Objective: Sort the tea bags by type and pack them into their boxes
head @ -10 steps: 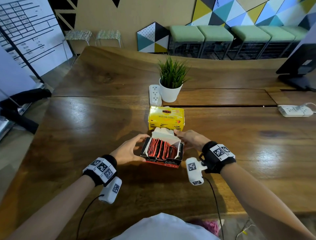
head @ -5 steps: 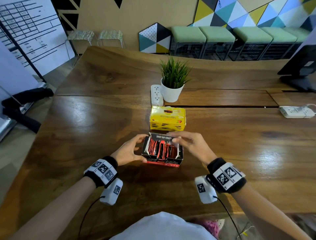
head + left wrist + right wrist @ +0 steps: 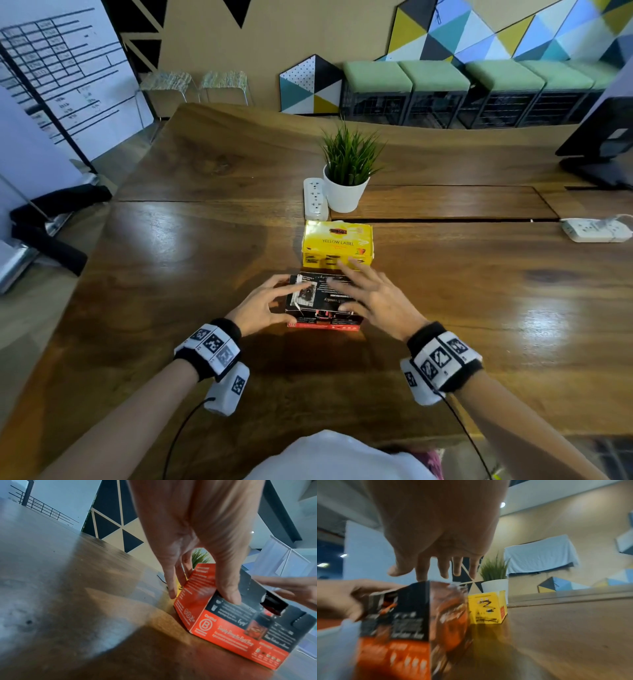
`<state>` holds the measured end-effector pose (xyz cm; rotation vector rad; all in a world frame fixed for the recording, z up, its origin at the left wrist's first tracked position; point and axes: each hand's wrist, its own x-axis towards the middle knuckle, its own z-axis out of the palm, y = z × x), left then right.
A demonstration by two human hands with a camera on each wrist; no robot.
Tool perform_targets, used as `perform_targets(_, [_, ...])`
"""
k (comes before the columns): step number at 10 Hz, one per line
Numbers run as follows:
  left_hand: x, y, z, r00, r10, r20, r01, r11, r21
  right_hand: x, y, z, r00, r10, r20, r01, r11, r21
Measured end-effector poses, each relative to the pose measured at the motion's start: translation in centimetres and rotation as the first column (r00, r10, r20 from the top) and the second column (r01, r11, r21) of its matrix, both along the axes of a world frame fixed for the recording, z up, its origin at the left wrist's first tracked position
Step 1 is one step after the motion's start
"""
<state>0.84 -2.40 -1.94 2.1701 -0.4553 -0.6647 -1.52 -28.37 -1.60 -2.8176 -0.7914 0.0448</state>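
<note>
The red and black tea box [image 3: 325, 322] stands on the wooden table [image 3: 171, 274] in front of me, its black lid [image 3: 330, 296] folded down over the top. My left hand [image 3: 284, 303] holds the box's left end, with the thumb [image 3: 230, 595] on the front edge and the fingers over the side and lid. My right hand [image 3: 356, 294] lies over the lid with straight, spread fingers [image 3: 443, 569]. A red sachet [image 3: 272, 605] peeks through the gap under the lid. Just behind stands the yellow tea box [image 3: 337, 243], shut.
A potted plant [image 3: 346, 192] and a white power strip [image 3: 315, 198] stand behind the yellow box. Another power strip [image 3: 596, 230] lies at the right edge, and a dark monitor stand [image 3: 603, 150] sits at the far right.
The lid, upright a second ago, has been folded down over the red sachets. My right hand moved onto it and flattened; my left fingers slid onto the top.
</note>
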Motion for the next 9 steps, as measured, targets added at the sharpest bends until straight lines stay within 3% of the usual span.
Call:
perform_targets(1, [0.2,0.3,0.3,0.998,0.063,-0.005,-0.063,0.998,-0.009,4.8,-1.1,1.6,0.973,-0.195,-0.127,0.192,0.981,-0.032])
perform_targets(2, [0.6,0.8,0.5,0.997,0.075,-0.032,-0.075,0.997,-0.017,9.5,-2.1,2.4,0.914,-0.277,-0.295,0.252,0.96,-0.119])
perform_targets(4, [1.9,1.3,0.8,0.997,0.069,-0.046,-0.07,0.997,-0.012,12.0,-1.1,1.6,0.84,-0.257,-0.479,0.237,0.966,-0.102])
perform_targets(6, [2.1,1.5,1.1,0.991,0.131,-0.039,-0.134,0.988,-0.081,11.9,2.5,1.8,0.894,-0.141,-0.424,0.104,0.989,-0.109])
perform_targets(7, [1.3,2.6,1.0,0.988,0.147,-0.044,-0.15,0.986,-0.074,10.9,3.4,2.4,0.872,-0.126,-0.472,0.078,0.99,-0.12])
perform_targets(8, [0.7,3.3,1.6,0.984,0.159,-0.083,-0.167,0.982,-0.093,10.2,3.7,4.2,0.884,-0.099,-0.458,0.073,0.995,-0.074])
perform_targets(9, [0.1,3.3,1.5,0.983,0.172,-0.066,-0.176,0.983,-0.056,8.9,2.4,9.7,0.989,-0.137,0.047,0.113,0.935,0.337])
